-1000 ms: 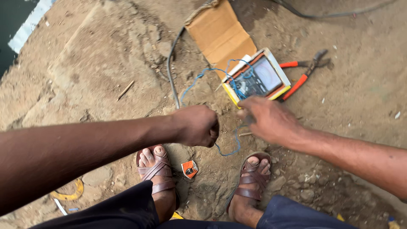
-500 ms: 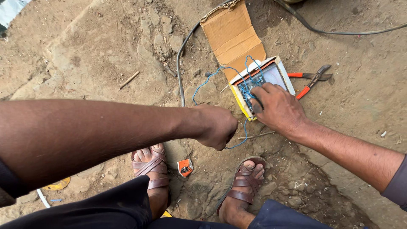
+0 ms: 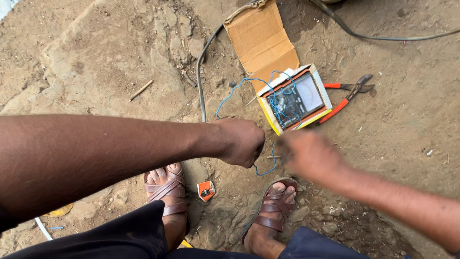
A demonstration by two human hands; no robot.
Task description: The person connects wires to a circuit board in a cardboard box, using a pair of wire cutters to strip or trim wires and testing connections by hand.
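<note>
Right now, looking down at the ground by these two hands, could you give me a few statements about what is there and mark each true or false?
1. The left hand is closed into a fist just above a thin blue wire. True.
2. The pliers with orange handles lie to the left of the cardboard flap. False: they lie on the dirt to the right of the meter box.
3. The right hand is blurred, so its grip cannot be made out. True.
4. The person is barefoot. False: both feet wear brown sandals.
5. The blue wire runs up into the open meter box. True.
</note>
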